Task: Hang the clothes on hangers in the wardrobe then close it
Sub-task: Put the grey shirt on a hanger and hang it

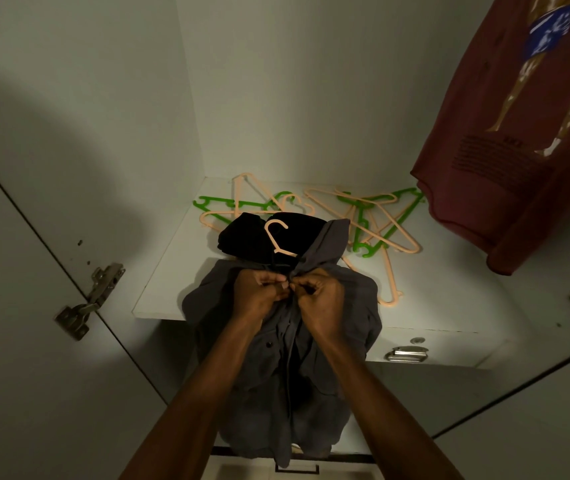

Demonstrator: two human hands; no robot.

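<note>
A grey button-up shirt (276, 368) hangs over the front edge of the wardrobe shelf (159, 289), with a peach hanger (276, 237) inside it; only the hook and neck show. My left hand (259, 289) and my right hand (318, 294) pinch the shirt's front edges together just below the collar, knuckles almost touching. A folded black garment (242, 237) lies behind the shirt, under the hanger's hook. A maroon printed T-shirt (518, 133) hangs at the upper right.
Several loose green hangers (390, 223) and peach hangers (390, 278) lie scattered across the back of the shelf. The left wardrobe door (17, 306) stands open on its hinge (86, 303). A drawer with a metal handle (406, 353) sits below the shelf.
</note>
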